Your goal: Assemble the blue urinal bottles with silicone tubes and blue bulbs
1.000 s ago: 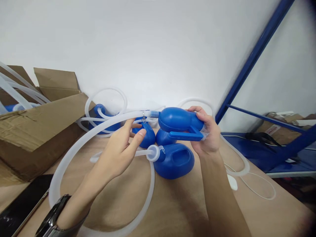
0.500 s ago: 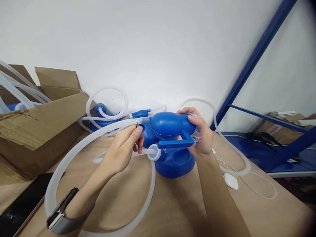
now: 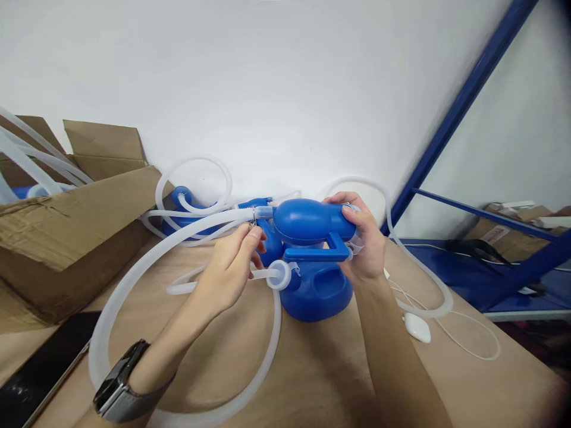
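My right hand [image 3: 363,244] grips the wide end of a blue plastic bottle with a flat handle [image 3: 312,224], held level above the table. A translucent white hose [image 3: 147,267] joins the bottle's narrow neck, and a small metal clamp [image 3: 253,217] sits at that joint. My left hand [image 3: 232,267], with a watch on its wrist, pinches thumb and fingers on the hose at the clamp. Below lies a second blue bottle [image 3: 316,294] with its own white tube and collar [image 3: 279,275].
An open cardboard box [image 3: 66,220] with more hoses stands at the left. More blue bottles and coiled tubes [image 3: 191,202] lie by the wall. A black phone [image 3: 35,371] lies at the near left. A white device with a thin cable [image 3: 417,327] and a blue shelf frame [image 3: 468,89] are at the right.
Both hands have shifted the held bottle a little left and lower. My left hand went from fingers spread near the hose to a pinch at the clamp.
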Action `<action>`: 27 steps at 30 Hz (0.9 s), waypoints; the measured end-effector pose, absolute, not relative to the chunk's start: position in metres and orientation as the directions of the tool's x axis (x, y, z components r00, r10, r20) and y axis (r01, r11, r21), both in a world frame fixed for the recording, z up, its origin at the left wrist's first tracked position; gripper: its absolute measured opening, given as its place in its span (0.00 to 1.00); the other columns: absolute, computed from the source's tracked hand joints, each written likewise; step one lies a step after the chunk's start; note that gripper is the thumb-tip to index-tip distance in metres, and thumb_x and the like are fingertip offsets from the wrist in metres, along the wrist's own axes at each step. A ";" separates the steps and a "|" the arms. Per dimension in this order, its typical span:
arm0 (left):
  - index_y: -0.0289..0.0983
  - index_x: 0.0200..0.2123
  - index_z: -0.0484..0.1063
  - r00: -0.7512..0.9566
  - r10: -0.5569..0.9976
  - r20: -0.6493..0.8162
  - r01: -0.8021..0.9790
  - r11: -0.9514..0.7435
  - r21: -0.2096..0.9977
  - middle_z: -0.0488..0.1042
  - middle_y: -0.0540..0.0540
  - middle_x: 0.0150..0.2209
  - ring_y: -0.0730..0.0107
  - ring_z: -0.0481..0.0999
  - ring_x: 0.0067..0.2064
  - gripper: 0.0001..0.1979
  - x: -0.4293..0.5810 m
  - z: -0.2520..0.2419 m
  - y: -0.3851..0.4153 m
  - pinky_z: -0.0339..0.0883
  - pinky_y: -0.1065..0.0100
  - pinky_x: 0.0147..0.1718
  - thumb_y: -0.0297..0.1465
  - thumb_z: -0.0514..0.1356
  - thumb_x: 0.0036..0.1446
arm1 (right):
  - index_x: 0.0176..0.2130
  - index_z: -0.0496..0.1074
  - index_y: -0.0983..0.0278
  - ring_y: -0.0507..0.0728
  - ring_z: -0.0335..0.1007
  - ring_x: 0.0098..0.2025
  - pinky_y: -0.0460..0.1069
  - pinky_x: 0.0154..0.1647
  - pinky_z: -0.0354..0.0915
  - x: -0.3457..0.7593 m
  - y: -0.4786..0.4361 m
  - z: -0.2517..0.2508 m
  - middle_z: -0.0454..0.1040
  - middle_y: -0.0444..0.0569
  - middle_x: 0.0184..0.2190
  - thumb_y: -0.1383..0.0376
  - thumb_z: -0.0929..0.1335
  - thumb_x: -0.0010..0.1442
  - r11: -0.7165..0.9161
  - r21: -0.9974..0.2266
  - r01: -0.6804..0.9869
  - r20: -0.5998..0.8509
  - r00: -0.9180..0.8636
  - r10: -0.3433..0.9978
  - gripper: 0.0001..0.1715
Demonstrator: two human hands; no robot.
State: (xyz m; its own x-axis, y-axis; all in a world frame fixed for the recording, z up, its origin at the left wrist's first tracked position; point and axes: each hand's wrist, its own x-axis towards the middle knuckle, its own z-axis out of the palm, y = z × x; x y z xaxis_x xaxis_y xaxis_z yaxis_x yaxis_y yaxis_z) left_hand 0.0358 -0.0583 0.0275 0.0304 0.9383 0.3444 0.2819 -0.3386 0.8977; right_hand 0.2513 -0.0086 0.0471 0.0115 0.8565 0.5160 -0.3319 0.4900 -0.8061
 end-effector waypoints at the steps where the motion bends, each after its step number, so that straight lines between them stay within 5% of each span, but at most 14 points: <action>1: 0.39 0.37 0.70 0.021 0.935 0.353 0.279 -0.345 0.896 0.74 0.48 0.34 0.65 0.78 0.32 0.22 0.036 0.027 -0.058 0.70 0.67 0.25 0.50 0.49 0.72 | 0.39 0.74 0.57 0.59 0.74 0.39 0.51 0.32 0.70 0.251 -0.009 0.047 0.77 0.45 0.40 0.56 0.73 0.56 0.483 -0.810 -0.333 0.509 0.012 0.861 0.11; 14: 0.41 0.32 0.65 -0.012 0.896 0.445 0.383 -0.407 0.830 0.74 0.49 0.31 0.64 0.75 0.31 0.20 0.036 0.016 -0.052 0.66 0.63 0.30 0.44 0.47 0.73 | 0.40 0.73 0.56 0.59 0.73 0.40 0.52 0.35 0.70 0.250 -0.010 0.047 0.76 0.45 0.41 0.56 0.72 0.57 0.474 -0.822 -0.316 0.510 -0.036 0.860 0.11; 22: 0.42 0.25 0.53 -0.093 0.907 0.412 0.277 -0.374 0.885 0.60 0.55 0.21 0.72 0.62 0.23 0.19 0.041 0.027 -0.059 0.59 0.67 0.26 0.36 0.48 0.70 | 0.40 0.73 0.56 0.59 0.73 0.41 0.52 0.37 0.71 0.251 -0.010 0.046 0.76 0.44 0.41 0.56 0.71 0.58 0.480 -0.819 -0.314 0.517 -0.042 0.855 0.10; 27: 0.41 0.23 0.54 -0.078 0.935 0.345 0.105 -0.337 0.936 0.55 0.56 0.19 0.75 0.59 0.20 0.20 0.042 0.026 -0.057 0.55 0.70 0.20 0.35 0.50 0.70 | 0.39 0.74 0.56 0.58 0.73 0.40 0.51 0.36 0.71 0.247 -0.010 0.044 0.76 0.44 0.41 0.57 0.72 0.58 0.489 -0.817 -0.306 0.521 -0.029 0.853 0.09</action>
